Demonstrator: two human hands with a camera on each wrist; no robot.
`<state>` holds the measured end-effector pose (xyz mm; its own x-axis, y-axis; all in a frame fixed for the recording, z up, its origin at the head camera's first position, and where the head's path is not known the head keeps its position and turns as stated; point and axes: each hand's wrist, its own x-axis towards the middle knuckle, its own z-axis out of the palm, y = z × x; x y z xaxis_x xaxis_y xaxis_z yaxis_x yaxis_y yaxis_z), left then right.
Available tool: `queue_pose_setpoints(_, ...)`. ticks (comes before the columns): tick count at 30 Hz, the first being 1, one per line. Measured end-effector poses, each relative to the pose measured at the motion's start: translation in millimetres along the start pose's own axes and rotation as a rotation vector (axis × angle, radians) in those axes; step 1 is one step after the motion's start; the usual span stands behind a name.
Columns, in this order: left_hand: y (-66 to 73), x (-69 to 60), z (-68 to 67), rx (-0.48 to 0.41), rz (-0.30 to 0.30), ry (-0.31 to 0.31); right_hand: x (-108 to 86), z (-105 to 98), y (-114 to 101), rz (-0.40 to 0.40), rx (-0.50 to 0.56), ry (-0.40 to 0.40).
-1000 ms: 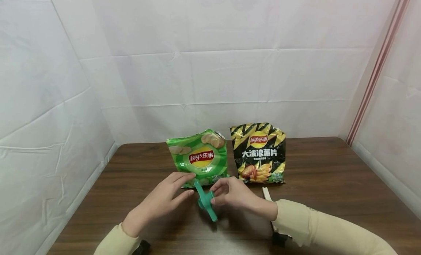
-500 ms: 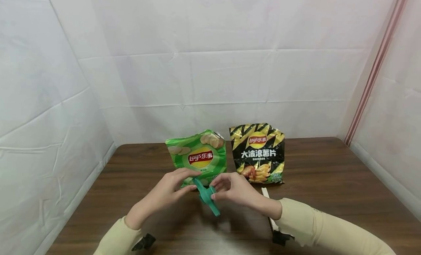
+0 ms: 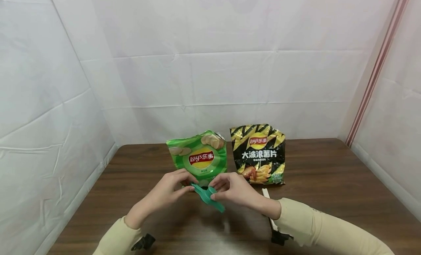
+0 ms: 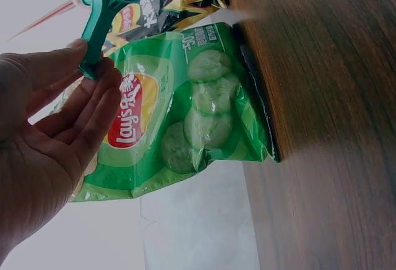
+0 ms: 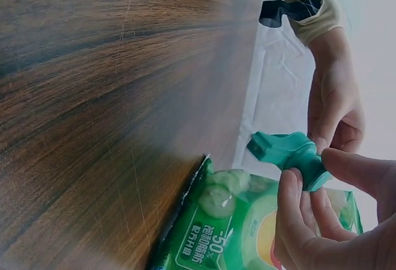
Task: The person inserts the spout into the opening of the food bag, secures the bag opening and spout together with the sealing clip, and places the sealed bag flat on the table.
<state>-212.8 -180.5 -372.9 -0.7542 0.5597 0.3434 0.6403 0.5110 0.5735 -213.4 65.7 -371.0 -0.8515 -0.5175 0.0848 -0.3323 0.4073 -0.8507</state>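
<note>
A teal plastic clip with a round middle part is held above the table, in front of a green chip bag. My left hand pinches its upper left end between thumb and fingers, as the left wrist view shows at the clip's arm. My right hand grips the round part from the right; in the right wrist view its thumb and fingers lie on either side of the clip.
A black and yellow chip bag stands right of the green one. On the brown table, a thin white strip lies partly under my right forearm. White sheets enclose the back and sides.
My left hand has moved slightly right and taken hold of the clip's upper end. The clip has tilted, its lower end swinging right and up. Both bags stand unmoved.
</note>
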Motion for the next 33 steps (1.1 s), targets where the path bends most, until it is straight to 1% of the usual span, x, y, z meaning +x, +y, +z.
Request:
queue_pose_setpoints(6,-1.5,-2.7,-0.5,-0.083,-0.058,-0.039,-0.5,-0.4,-2.4,-0.012,-0.005,-0.008)
queue_pose_setpoints(10,-2.7,-3.9,1.1,-0.125,-0.083,-0.028,-0.3,-1.1,-3.0,-0.013,0.007,-0.005)
queue_pose_setpoints(15,-2.9,-6.2,3.9,-0.142,-0.065,0.036,0.0,-1.9,-2.4,-0.009,0.036,0.022)
queue_pose_setpoints(22,0.9,-7.2,6.8,-0.175,-0.051,0.14,-0.3,0.3,0.3,0.028,0.083,0.081)
queue_pose_setpoints(23,3.5,-7.1,6.9,-0.172,-0.055,0.154,-0.6,0.9,0.9,0.022,0.092,0.09)
queue_pose_setpoints(24,8.3,-7.1,5.7,-0.17,-0.055,0.167,-2.5,0.9,-3.4,0.022,0.1,0.098)
queue_pose_setpoints(29,33.3,-8.0,-0.8,-0.148,-0.058,0.225,-1.8,4.9,0.3,-0.013,0.166,0.131)
queue_pose_setpoints(30,36.2,-8.2,-1.7,-0.149,-0.053,0.236,-1.3,5.8,0.7,-0.013,0.181,0.134)
queue_pose_setpoints(31,36.5,-8.2,-1.2,-0.148,-0.053,0.246,1.1,7.3,6.3,-0.023,0.2,0.138)
queue_pose_setpoints(33,35.3,-8.2,0.3,-0.148,-0.053,0.263,2.1,8.7,7.0,-0.031,0.223,0.143)
